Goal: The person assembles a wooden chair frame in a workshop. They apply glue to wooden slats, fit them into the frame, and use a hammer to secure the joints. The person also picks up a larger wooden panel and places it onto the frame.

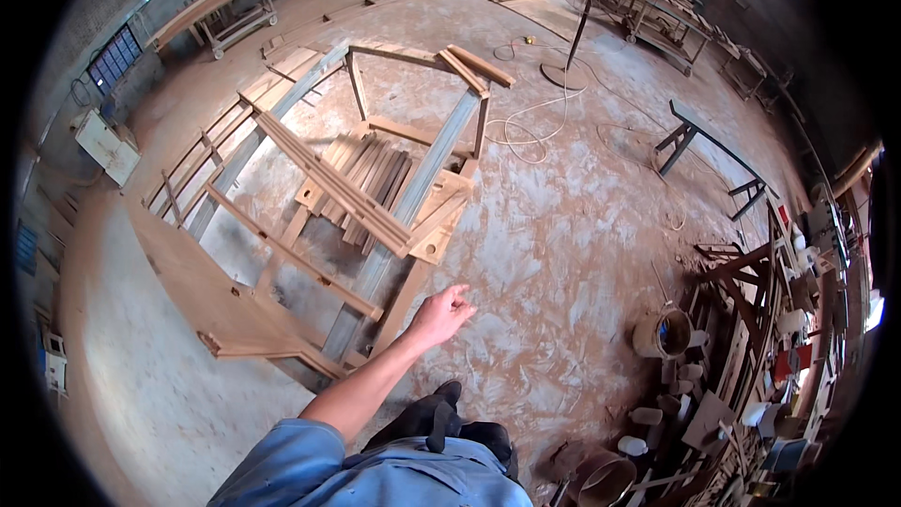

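My left hand (441, 316) reaches forward over the floor, just right of the near corner of a wooden frame stand (399, 314). Its fingers are loosely bent and apart, and nothing shows in them. Nearest to it are a pale board with a round hole (432, 246) and the end of a bundle of long wooden strips (328, 178). The strips lie across two grey metal beams (436, 155) of the stand. Below them, several shorter wood pieces (371, 178) are stacked inside the frame. My right hand is out of view.
A large flat panel (188, 263) leans at the stand's left. Ahead are a pedestal fan (574, 33), loose cables (540, 131) and a dark metal trestle (713, 145). Buckets (662, 333), bottles and scrap wood crowd the right side. Carts with boards (230, 0) stand far back.
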The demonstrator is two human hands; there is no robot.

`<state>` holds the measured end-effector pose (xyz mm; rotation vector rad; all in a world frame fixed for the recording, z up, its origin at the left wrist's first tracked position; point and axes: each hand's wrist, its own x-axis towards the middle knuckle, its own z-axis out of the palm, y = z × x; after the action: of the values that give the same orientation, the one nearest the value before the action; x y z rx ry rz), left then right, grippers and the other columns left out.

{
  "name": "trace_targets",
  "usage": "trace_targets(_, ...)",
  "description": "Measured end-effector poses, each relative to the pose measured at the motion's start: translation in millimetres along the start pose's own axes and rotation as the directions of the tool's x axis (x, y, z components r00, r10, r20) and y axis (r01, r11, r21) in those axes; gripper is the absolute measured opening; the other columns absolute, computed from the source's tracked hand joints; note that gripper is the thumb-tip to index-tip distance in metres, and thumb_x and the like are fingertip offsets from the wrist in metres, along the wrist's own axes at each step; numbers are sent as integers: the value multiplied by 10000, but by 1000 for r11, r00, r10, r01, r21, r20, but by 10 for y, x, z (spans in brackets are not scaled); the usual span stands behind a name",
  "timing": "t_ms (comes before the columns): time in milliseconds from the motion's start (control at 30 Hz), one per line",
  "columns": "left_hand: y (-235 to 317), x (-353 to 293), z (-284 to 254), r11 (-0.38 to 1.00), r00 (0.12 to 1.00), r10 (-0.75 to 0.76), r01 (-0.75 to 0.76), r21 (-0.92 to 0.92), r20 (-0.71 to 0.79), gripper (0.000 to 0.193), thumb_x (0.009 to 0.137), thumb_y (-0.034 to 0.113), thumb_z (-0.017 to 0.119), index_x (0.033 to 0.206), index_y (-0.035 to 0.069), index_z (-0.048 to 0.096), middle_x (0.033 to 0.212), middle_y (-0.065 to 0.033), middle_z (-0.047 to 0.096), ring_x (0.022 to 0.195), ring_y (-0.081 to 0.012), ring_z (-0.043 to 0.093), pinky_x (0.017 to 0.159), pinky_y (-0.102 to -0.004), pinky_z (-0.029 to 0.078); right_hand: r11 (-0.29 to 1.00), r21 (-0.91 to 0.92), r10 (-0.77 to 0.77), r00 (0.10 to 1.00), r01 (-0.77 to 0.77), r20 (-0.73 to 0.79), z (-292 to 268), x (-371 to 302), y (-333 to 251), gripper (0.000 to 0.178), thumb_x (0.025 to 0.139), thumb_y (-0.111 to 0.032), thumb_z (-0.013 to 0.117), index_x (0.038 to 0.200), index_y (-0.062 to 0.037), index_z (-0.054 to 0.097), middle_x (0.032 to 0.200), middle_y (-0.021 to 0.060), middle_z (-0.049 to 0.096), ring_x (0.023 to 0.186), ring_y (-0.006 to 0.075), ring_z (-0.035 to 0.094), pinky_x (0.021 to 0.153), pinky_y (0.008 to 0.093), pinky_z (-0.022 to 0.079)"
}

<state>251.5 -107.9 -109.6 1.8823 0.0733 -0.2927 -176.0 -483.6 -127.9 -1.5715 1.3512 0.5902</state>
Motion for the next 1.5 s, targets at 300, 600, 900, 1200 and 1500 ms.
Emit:
trace_targets(300, 643, 1925, 79, 896, 950, -265, 180, -405, -166, 383, 932, 178, 575, 1256, -6, 489, 793, -39, 613, 687, -112, 602, 563, -229, 484, 997, -80, 20, 999, -16, 50, -583, 1017, -1304, 405, 858, -418, 658, 708, -46, 603, 597, 20, 538, 521, 128, 462, 465, 321, 372)
trace_targets(600, 951, 3777, -223, 857, 925, -300, 153, -493, -235, 164, 917, 247, 613, 907, 92, 560, 782, 7, 574, 632, -74, 572, 525, -218, 464, 951, -187, -230, 966, 248, 114, -854, 2139, -2455, 373, 851, -375, 674, 716, -34, 606, 604, 29, 544, 497, 141, 455, 450, 330, 375)
trace_targets(900, 748, 6351, -663, 894, 674, -368, 446, -44, -641, 648, 740, 450, 726, 1129, -40, 556, 1162, -222, 609, 1093, -327, 591, 943, -400, 459, 968, -252, 7, 999, 1, 32, -112, 2072, -4748, 361, 832, -353, 686, 742, -13, 603, 611, 61, 566, 507, 166, 501, 461, 344, 409)
trace_targets(1200, 346, 7179, -1158, 810, 606, -463, 585, -32, -647, 541, 755, 396, 691, 1106, 6, 561, 1146, -171, 631, 1135, -331, 557, 946, -419, 468, 890, -450, -28, 993, 77, 114, 305, 2339, -6165, 353, 815, -329, 691, 754, 4, 591, 612, 88, 589, 512, 193, 552, 469, 357, 444)
trace_targets(1500, 459, 6063, -1328, 861, 698, -380, 28, -507, -607, 319, 806, 188, 557, 1062, -2, 551, 900, -99, 598, 832, -193, 574, 726, -339, 468, 583, -673, -199, 883, 456, 426, 588, 2658, -6917, 348, 798, -305, 697, 767, 21, 578, 613, 114, 612, 518, 221, 603, 476, 370, 479)
